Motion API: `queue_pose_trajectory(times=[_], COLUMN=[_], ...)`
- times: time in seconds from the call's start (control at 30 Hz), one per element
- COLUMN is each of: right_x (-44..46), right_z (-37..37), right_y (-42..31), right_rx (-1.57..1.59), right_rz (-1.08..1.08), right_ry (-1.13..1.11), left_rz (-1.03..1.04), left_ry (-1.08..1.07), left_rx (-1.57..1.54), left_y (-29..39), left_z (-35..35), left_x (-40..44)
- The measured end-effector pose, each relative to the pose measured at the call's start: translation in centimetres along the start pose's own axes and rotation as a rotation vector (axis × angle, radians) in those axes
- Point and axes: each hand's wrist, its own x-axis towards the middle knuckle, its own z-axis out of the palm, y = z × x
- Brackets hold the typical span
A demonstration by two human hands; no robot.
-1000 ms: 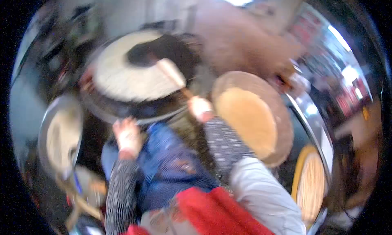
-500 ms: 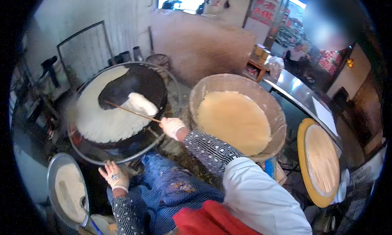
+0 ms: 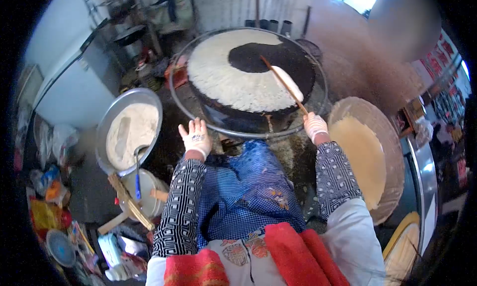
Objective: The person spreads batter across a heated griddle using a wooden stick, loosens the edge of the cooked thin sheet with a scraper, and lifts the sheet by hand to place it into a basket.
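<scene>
A wooden spreader stick is gripped in my gloved right hand, just outside the metal ring at the griddle's near right. Its far end lies over the round black griddle. Along the stick sits a thick white roll of batter. A pale batter sheet covers the left and near parts of the griddle, leaving a dark curved area bare. My gloved left hand holds nothing, fingers spread, near the metal ring; I cannot tell whether it touches.
At left stands a metal basin of batter with a blue-handled ladle, above a white bucket. To the right, a wide basket holds thin tan flatbreads. A yellow-rimmed round board leans at lower right.
My view has swung left, so the griddle now sits near the middle. The batter roll has moved along the griddle toward its right near edge, with the stick alongside. My left hand stays spread.
</scene>
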Motion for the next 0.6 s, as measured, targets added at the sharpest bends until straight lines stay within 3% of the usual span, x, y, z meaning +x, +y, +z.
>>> queue_pose_trajectory(times=[0.1,0.13,0.27,0.47,0.57,0.6], right_x=[-1.3,-2.1,0.8,-1.8,0.7,1.1], right_z=[0.7,0.1,2.3,1.7,4.1,2.7], right_y=[-0.9,-1.6,1.0,-1.8,1.7,1.3], right_rx=[-0.006,-0.064,-0.099,-0.089,0.047,-0.029], right_rz=[-0.146,-0.159,0.05,-0.233,-0.034,0.001], right_ry=[0.129,0.043,0.038,0.021,0.071,0.056], left_rz=[0.073,0.12,0.213,0.222,0.2,0.216], left_ry=[-0.094,-0.074,-0.046,-0.006,-0.036,0.11], left_rx=[-0.056,-0.113,-0.051,0.055,0.074,0.062], left_y=[2.8,4.4,8.7,7.3,6.8,6.3], left_z=[-4.7,-5.0,-1.8,-0.7,-0.7,1.1], left_x=[-1.4,-1.9,-3.7,-3.1,-2.6,-2.4])
